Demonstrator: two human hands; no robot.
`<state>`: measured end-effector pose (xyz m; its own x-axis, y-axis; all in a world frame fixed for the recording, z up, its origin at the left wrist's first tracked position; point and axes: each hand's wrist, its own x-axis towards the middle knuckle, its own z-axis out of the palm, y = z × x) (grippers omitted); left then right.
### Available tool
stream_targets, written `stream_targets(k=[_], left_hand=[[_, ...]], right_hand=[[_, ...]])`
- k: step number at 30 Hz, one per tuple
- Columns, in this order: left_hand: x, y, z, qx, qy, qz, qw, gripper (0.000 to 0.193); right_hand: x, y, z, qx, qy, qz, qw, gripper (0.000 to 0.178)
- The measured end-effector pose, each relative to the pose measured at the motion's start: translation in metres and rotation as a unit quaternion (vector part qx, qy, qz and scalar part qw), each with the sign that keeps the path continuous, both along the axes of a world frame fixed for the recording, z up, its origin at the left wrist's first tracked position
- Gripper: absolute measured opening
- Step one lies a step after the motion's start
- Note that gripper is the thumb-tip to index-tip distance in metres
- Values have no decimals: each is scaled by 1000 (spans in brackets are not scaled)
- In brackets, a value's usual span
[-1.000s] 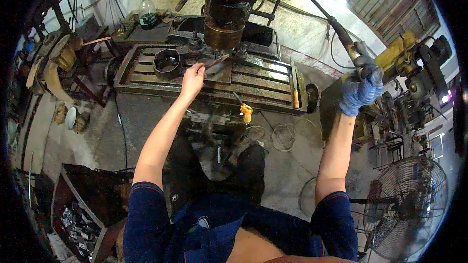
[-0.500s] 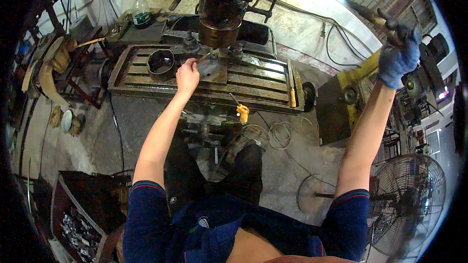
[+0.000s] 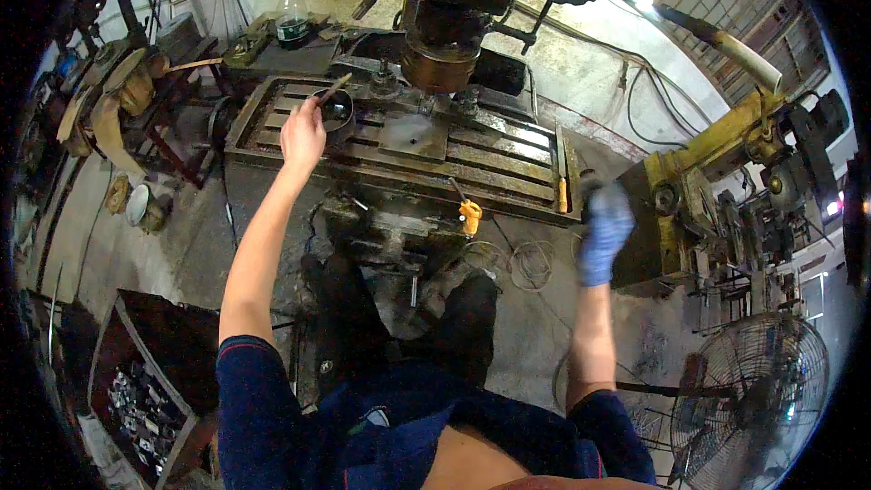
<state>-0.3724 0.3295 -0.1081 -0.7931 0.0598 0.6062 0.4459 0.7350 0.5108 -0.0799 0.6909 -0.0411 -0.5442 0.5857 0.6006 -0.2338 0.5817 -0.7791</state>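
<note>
My bare left hand [image 3: 302, 136] is closed on a thin brush-like stick [image 3: 337, 87] beside a round dark pot [image 3: 339, 132]. The stick slants up to the right over the pot's rim; its lower end is hidden. The pot stands on the left part of the slotted machine table [image 3: 508, 163]. A flat metal plate [image 3: 415, 138] lies mid-table beneath the milling machine's head [image 3: 442, 54]. My right hand [image 3: 608, 227], in a blue-grey glove, is beside the table's right end, next to a dark handwheel [image 3: 594, 180]. Motion smears its fingers.
A yellow-handled tool [image 3: 469, 216] hangs at the table's front edge; another yellow handle [image 3: 562, 195] lies at its right end. A pale-ended lever [image 3: 748, 59] juts out at upper right. A floor fan [image 3: 753, 399] stands lower right, a bin of metal pieces [image 3: 141, 413] lower left.
My left hand has moved left with the stick, from the plate to the pot. My right hand has come down from the upper-right lever to the table's right end. The view has shifted slightly.
</note>
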Motion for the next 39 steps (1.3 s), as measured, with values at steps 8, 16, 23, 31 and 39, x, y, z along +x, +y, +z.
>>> stream_targets(k=[8, 16, 23, 31, 39], left_hand=[[1, -16, -13, -158, -108, 41, 981, 27], [8, -33, 4, -167, -120, -15, 979, 32], [9, -77, 41, -218, -147, -16, 965, 33], [15, -98, 87, -213, -168, -69, 960, 33], [61, -113, 130, -160, -266, -210, 927, 33]], right_hand=[[-36, -28, -203, -277, -311, 111, 902, 44], [-79, -36, -271, -329, -263, 195, 886, 38], [-63, -77, -202, -196, -129, 108, 966, 55], [-49, -67, -42, 221, -429, 57, 874, 59], [-130, -103, -12, 325, -557, 59, 762, 39]])
